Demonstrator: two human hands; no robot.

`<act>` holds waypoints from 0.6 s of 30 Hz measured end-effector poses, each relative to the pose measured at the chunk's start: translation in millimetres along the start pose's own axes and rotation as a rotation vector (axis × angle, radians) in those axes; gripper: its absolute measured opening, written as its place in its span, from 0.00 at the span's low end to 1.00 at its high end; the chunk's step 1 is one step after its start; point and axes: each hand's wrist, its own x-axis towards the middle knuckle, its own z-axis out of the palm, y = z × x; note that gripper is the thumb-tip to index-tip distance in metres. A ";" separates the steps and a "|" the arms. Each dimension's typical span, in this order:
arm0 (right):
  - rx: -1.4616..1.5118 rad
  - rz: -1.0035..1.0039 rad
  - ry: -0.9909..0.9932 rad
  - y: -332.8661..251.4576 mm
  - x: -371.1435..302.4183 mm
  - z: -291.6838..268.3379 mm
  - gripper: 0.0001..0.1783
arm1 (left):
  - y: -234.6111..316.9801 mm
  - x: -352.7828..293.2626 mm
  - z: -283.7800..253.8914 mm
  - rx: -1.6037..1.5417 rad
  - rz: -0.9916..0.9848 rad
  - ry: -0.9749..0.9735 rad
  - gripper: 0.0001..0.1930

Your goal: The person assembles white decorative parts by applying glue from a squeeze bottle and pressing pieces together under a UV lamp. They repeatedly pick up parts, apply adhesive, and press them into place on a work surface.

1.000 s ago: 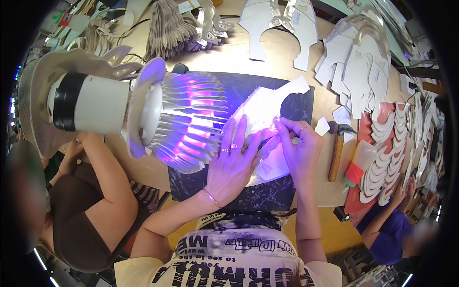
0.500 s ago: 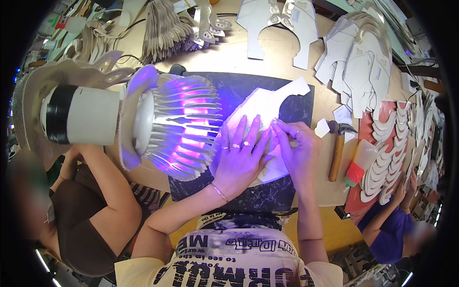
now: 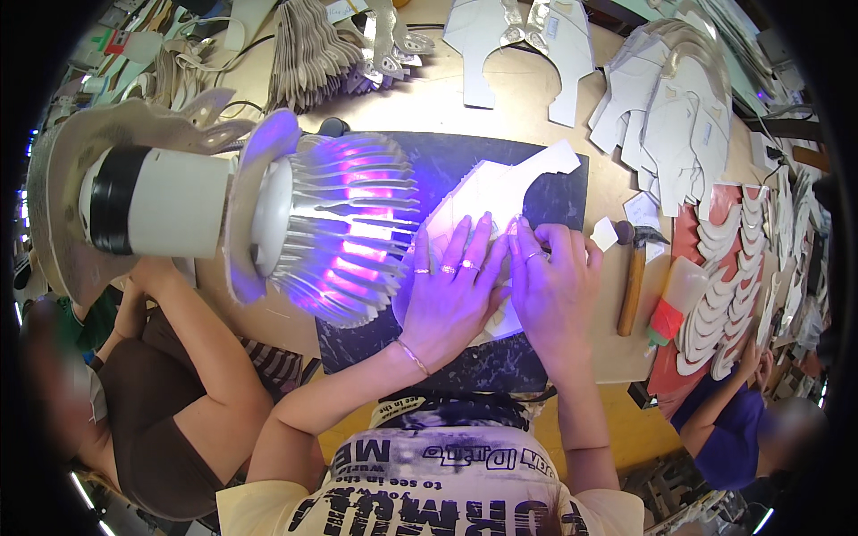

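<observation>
A white, flat shoe-upper piece [image 3: 487, 190] with a curved cut-out lies on a dark marbled slab [image 3: 559, 210], partly hidden under my hands. My left hand [image 3: 454, 290] rests on it with the fingers stretched out, wearing rings and a bracelet. Close against its index finger, my right hand [image 3: 554, 290] bends over the piece's right edge. Thumb and index fingertip come together there in a pinch, and the other fingers are curled. Purple light from a finned lamp [image 3: 349, 232] falls over both hands and the piece.
To the right lie a wooden-handled hammer [image 3: 632, 286] and a bottle with a red band [image 3: 675, 304]. Curved white strips [image 3: 706, 313] cover a red sheet beyond them. Stacked white pieces [image 3: 684, 125] stand far right. Two people sit nearby, one on each side.
My right hand has turned inward slightly, its fingers curling more over the edge. The left hand has hardly moved. The lamp appears slightly shifted to the right.
</observation>
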 end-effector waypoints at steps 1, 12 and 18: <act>-0.004 -0.016 0.007 0.0 -1.4 0.8 0.17 | 0.6 0.3 0.6 0.012 0.000 0.004 0.32; 0.009 -0.038 -0.005 -3.2 5.5 -3.7 0.18 | 3.4 -2.0 8.1 0.028 -0.013 0.039 0.34; 0.111 -0.071 0.005 5.7 3.1 0.4 0.18 | 1.5 -1.7 6.4 -0.002 0.001 0.064 0.29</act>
